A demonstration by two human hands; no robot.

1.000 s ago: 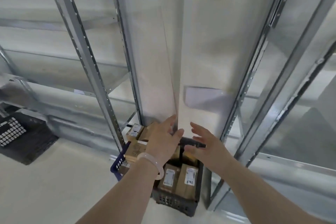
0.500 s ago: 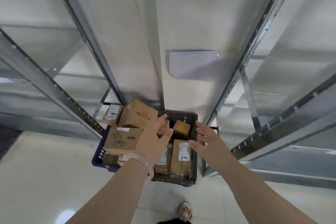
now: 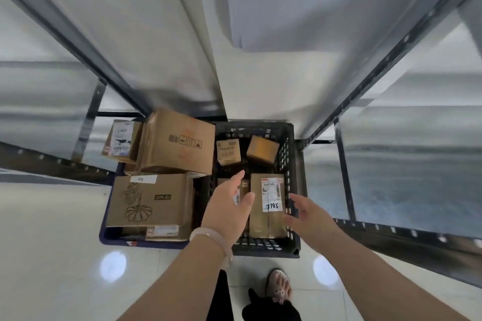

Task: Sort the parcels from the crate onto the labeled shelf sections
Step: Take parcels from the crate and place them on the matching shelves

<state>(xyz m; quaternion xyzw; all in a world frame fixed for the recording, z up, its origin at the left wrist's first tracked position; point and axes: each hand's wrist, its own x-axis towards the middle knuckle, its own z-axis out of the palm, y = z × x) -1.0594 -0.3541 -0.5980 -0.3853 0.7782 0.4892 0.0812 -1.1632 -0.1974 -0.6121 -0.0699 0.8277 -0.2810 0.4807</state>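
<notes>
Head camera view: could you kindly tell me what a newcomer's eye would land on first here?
Two open hands stand out first: the left hand and right hand reach down over the black crate on the floor, either side of a long parcel labelled 7786. Next comes the blue crate to its left, heaped with bigger boxes, a flower-printed box nearest and a large box behind it. Grey metal shelving rises around both.

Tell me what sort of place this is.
Probably a parcel storeroom or warehouse: metal shelving, a black crate and a blue crate packed with labelled cardboard parcels, on a tiled floor.
</notes>
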